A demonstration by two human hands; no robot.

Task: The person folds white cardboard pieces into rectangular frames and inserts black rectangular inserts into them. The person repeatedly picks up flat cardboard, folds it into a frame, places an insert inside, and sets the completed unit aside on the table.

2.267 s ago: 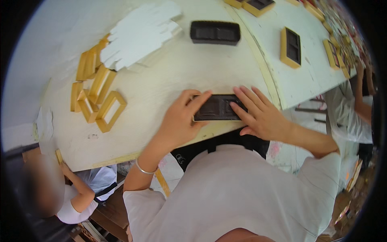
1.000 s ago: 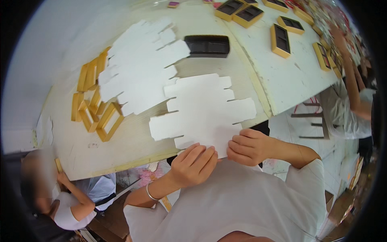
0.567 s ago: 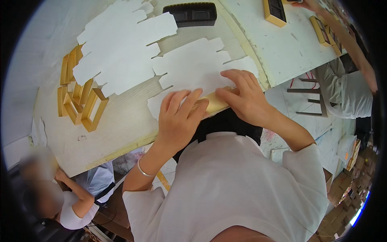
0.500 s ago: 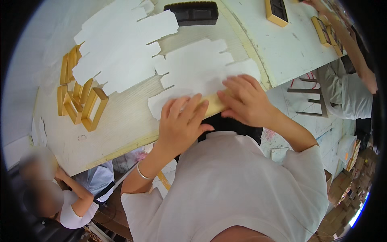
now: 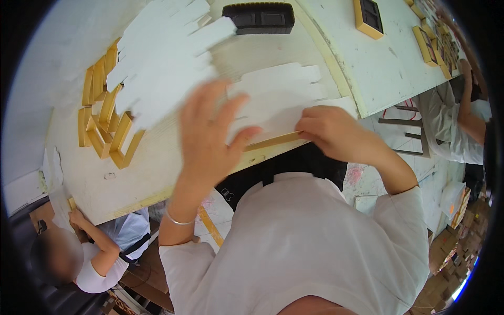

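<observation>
A flat white card blank (image 5: 278, 86) with notched edges lies in front of me, and its gold strip (image 5: 275, 140) shows along the table's near edge. My right hand (image 5: 336, 134) pinches that strip near its right end, fingers curled together. My left hand (image 5: 206, 134) is raised over the blank's left side, smeared by motion, with its fingers and thumb spread and nothing in them. Beyond it lies a fanned pile of white card blanks (image 5: 160, 63). Several folded gold box frames (image 5: 122, 140) stand left of the pile.
A black plastic tray (image 5: 262, 18) sits at the far side. On the adjoining table are a gold box with a black insert (image 5: 369, 18) and several similar boxes (image 5: 425, 46). A person (image 5: 97, 257) is at lower left; another is at right, near a stool (image 5: 404, 126).
My left hand has lifted from the gold strip and moved left and away from me. My right hand has moved slightly right and stays on the strip. The view has shifted a little.
</observation>
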